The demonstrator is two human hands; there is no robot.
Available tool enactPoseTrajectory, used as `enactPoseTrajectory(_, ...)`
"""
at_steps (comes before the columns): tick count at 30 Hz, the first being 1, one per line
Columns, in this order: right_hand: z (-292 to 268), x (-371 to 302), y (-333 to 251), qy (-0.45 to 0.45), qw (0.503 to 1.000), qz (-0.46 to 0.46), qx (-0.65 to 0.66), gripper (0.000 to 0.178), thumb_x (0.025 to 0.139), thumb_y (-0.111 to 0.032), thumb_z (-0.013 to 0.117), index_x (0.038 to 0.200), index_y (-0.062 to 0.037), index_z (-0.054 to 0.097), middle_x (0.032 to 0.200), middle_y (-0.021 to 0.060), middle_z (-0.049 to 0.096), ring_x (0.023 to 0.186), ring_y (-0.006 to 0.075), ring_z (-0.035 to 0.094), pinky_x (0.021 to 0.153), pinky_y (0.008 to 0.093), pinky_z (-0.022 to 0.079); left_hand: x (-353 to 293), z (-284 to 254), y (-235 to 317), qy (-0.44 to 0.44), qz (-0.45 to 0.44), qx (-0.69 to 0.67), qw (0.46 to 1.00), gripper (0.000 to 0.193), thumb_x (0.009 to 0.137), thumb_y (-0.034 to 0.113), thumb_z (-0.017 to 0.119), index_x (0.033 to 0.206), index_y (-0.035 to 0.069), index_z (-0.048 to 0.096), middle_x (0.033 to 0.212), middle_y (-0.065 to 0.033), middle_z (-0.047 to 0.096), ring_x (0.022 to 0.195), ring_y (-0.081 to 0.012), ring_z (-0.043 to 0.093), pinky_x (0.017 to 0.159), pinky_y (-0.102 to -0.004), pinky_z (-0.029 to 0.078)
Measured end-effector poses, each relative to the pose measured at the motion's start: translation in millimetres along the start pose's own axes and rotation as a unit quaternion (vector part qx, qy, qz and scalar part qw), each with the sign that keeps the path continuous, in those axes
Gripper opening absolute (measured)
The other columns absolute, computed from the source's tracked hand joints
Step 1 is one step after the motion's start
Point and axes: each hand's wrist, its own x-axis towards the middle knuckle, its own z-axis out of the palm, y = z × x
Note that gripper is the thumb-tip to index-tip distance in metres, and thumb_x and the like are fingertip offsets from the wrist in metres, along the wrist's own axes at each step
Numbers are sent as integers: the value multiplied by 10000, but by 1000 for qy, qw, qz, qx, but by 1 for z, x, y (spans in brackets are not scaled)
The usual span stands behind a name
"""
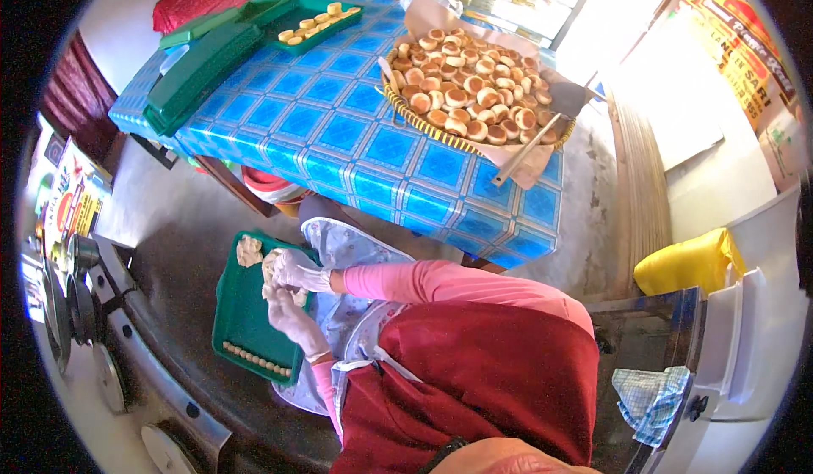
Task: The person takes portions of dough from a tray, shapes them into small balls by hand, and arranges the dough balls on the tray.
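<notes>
Both my hands are in pale gloves and come together over a green tray (222, 305) at my lap. A pale piece of dough (272, 265) is gripped between them. My right hand (303, 272), at the end of a pink sleeve, closes around it from above. From below, my left hand (292, 320) has its fingers closed on the same dough; the fingertips partly overlap. A separate lump of dough (249, 251) lies in the tray's far corner. Along the tray's near end runs a row of several small dough balls (257, 359).
A table with a blue checked cloth (339, 127) bears a round basket (440, 134) of browned buns (474, 85), a long-handled scoop (529, 148) and green trays (203, 76). A yellow bag (690, 261) and a checked cloth (652, 402) are at the right. Metal equipment (157, 351) lines the left.
</notes>
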Motion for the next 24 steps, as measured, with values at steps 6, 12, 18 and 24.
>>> enactPoseTrajectory(6,1,9,30,34,898,-299,-319,206,676,-287,657,541,-160,566,622,48,560,630,257,572,606,423,431,-15,14,22,14,107,114,988,529,1019,118,464,1481,-80,299,1487,-211,402,1299,-250,455,1100,-364,350)
enactPoseTrajectory(12,-7,5,0,-188,969,-134,-84,181,728,-117,673,886,-117,762,901,55,740,792,188,692,710,355,537,-17,-7,39,98,57,112,987,443,968,151,518,1335,-96,495,1371,-160,521,1248,-222,497,1070,-326,357)
enactPoseTrajectory(18,14,6,-7,-191,897,263,300,347,826,-5,686,1168,47,661,1000,127,714,851,179,696,706,271,576,-8,-35,42,217,-50,-150,963,334,951,174,607,1202,-47,593,1075,-79,676,935,-136,644,854,-289,499)
enactPoseTrajectory(24,35,3,3,-286,954,61,64,460,748,2,691,1207,-4,662,1085,113,721,870,138,677,792,280,538,2,-58,5,173,-101,-224,954,162,918,70,645,1060,-7,654,1028,-105,706,926,-206,681,847,-327,549)
